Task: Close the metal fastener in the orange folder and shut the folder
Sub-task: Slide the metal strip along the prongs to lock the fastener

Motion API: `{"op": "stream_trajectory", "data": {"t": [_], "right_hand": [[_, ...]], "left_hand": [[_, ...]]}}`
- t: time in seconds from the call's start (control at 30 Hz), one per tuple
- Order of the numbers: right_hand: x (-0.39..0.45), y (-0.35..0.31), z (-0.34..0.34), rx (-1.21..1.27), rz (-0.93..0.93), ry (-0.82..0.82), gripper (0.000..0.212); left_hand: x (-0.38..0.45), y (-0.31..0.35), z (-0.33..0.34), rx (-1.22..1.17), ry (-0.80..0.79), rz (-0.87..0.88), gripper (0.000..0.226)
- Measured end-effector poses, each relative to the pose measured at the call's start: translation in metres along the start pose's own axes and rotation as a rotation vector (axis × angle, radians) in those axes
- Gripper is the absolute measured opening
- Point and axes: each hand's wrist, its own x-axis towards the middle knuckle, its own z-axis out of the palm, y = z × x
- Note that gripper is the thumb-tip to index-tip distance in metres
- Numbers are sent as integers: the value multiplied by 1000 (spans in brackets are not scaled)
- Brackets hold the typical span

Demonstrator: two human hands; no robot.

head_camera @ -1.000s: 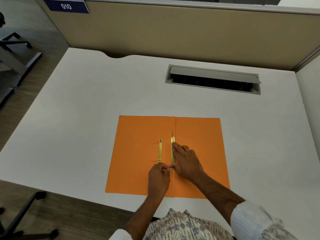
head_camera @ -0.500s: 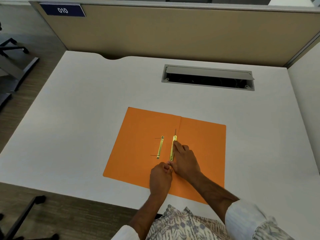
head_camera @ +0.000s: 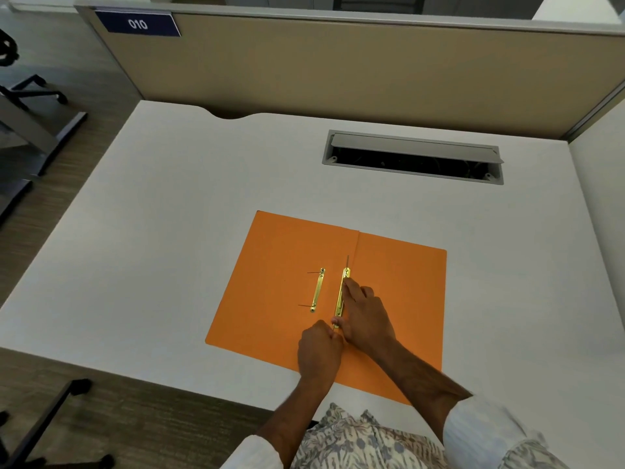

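An orange folder [head_camera: 280,265] lies open and flat on the white desk [head_camera: 169,214], near its front edge. Along the centre fold runs a gold metal fastener bar [head_camera: 341,292], with a thin prong sticking up at its far end. A second gold bar [head_camera: 318,290] lies loose on the left flap, two thin prongs pointing left. My right hand [head_camera: 367,316] presses flat on the fold-side bar, fingers along it. My left hand [head_camera: 319,350] pinches the near end of that bar with fingertips closed.
A grey cable hatch [head_camera: 414,155] stands open in the desk at the back right. A tan partition [head_camera: 338,62] with a "010" label walls the far side. Chair bases sit on the floor at the left.
The view has shifted, so the folder appears rotated and further right. Both hands stay on the fold-side bar in nearly the same hold.
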Motion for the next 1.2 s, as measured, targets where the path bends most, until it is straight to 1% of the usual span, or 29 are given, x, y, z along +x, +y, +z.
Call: {"op": "stream_trajectory", "data": {"t": [0.13, 0.27, 0.5, 0.67, 0.8, 0.9, 1.07, 1.2], "right_hand": [[0, 1, 1, 11, 2, -1, 82], [0, 1, 1, 15, 3, 0, 81], [1, 2, 1, -3, -3, -5, 82], [1, 2, 2, 10, -2, -3, 82], [1, 2, 2, 16, -1, -1, 81], [1, 2, 1, 17, -7, -5, 81], [-1, 3, 1, -1, -22, 0, 78], [1, 5, -1, -8, -25, -2, 79]], "left_hand": [[-1, -4, 1, 82, 22, 69, 16], [1, -1, -1, 182, 19, 88, 17], [5, 7, -1, 184, -38, 74, 23], [3, 2, 0, 149, -9, 80, 22], [0, -2, 0, 228, 24, 154, 18], [2, 2, 1, 297, 21, 178, 19], [8, 7, 1, 220, 12, 155, 20], [8, 1, 8, 95, 22, 104, 22]]}}
